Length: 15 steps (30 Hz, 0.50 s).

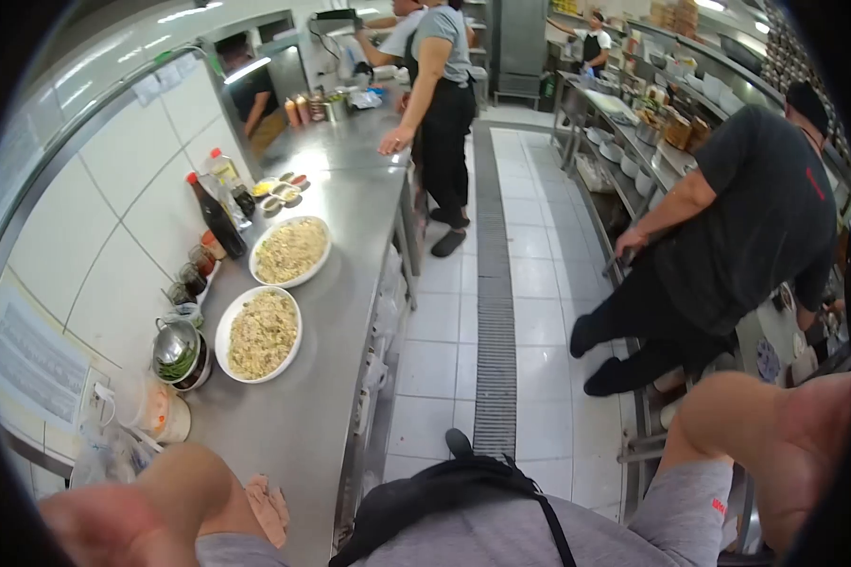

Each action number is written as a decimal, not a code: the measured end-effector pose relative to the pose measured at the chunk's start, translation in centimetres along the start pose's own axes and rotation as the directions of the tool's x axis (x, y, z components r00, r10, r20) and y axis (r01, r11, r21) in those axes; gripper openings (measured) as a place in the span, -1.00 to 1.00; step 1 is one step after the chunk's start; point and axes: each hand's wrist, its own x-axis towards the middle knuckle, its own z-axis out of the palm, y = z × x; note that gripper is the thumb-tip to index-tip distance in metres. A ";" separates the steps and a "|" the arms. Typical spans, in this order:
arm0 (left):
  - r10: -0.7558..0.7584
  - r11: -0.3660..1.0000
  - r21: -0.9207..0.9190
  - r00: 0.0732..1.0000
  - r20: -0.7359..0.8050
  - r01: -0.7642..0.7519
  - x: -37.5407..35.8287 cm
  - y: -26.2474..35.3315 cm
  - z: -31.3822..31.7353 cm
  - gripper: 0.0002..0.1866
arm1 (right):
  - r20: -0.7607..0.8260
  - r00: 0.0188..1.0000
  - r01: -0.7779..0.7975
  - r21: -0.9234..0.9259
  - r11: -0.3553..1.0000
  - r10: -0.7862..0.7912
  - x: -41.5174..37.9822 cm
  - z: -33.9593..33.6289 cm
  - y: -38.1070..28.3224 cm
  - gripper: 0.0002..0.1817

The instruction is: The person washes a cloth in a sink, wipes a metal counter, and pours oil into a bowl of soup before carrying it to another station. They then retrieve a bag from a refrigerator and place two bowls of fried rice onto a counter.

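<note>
At the lower left edge, my left hand [95, 520] is blurred and partly cut off, beside the steel counter [331, 369]. My right hand [818, 420] is blurred at the right edge. The fingers of both are hidden, and nothing held can be made out. Two white oval dishes [221, 333] of a pale, chopped food rest on the counter. A crumpled pink cloth [267, 510] lies near my left forearm.
Bottles [216, 219], small condiment bowls [272, 202], a pot [197, 370] and a white tub [172, 416] line the wall side. One person [440, 104] stands beyond the counter; another [756, 208] bends at the right shelving. A floor grate [497, 331] runs between.
</note>
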 end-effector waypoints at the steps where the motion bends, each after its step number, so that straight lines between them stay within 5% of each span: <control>1: -0.045 0.999 0.025 0.993 0.108 0.042 -1.2 0.0 0.6 -0.55 | -0.047 0.998 -0.042 -0.005 0.999 0.042 -1.2 0.1 -0.1 -0.66; 3: -0.016 0.965 0.228 0.898 -0.439 0.128 -5.4 -0.6 6.0 -0.81 | -0.088 0.967 -0.242 -0.027 0.970 0.239 -5.3 0.5 -0.8 -0.65; 4: -0.424 0.875 0.196 0.896 -0.131 0.443 -5.7 1.2 6.1 -0.85 | 0.089 0.947 -0.297 -0.109 0.949 0.307 -7.6 0.3 -1.3 -0.65; 5: -0.509 0.841 0.260 0.857 0.083 0.475 -7.6 1.0 7.1 -0.72 | 0.180 0.883 -0.411 -0.152 0.899 0.434 -9.0 1.1 -1.7 -0.67; 7: -0.773 0.504 0.039 0.430 0.467 0.863 -11.6 1.8 11.2 -0.71 | 0.385 0.675 -0.606 -0.197 0.771 0.629 -13.1 2.8 -2.1 -0.80; 9: -0.664 0.342 0.145 0.129 0.737 0.928 -16.4 3.3 14.2 -0.71 | 0.309 0.387 -0.901 -0.074 0.427 0.869 -19.7 4.8 -4.2 -0.84; 10: -0.660 0.317 0.160 0.096 0.745 0.935 -19.6 4.1 15.5 -0.71 | 0.322 0.280 -0.944 -0.078 0.320 0.904 -21.8 6.0 -5.0 -0.79; 12: -0.638 0.501 0.213 0.192 0.746 0.839 -24.6 6.5 16.9 -0.69 | 0.436 0.324 -0.887 -0.169 0.430 0.840 -25.1 7.9 -5.8 -0.80; 13: -0.673 0.454 0.266 0.132 0.728 0.850 -26.0 7.3 17.1 -0.66 | 0.518 0.377 -0.825 -0.188 0.533 0.768 -26.6 8.4 -5.8 -0.77; 15: -0.733 0.296 0.311 0.006 0.680 0.903 -25.9 7.8 17.0 -0.65 | 0.544 0.325 -0.849 -0.192 0.492 0.774 -29.7 9.4 -5.5 -0.78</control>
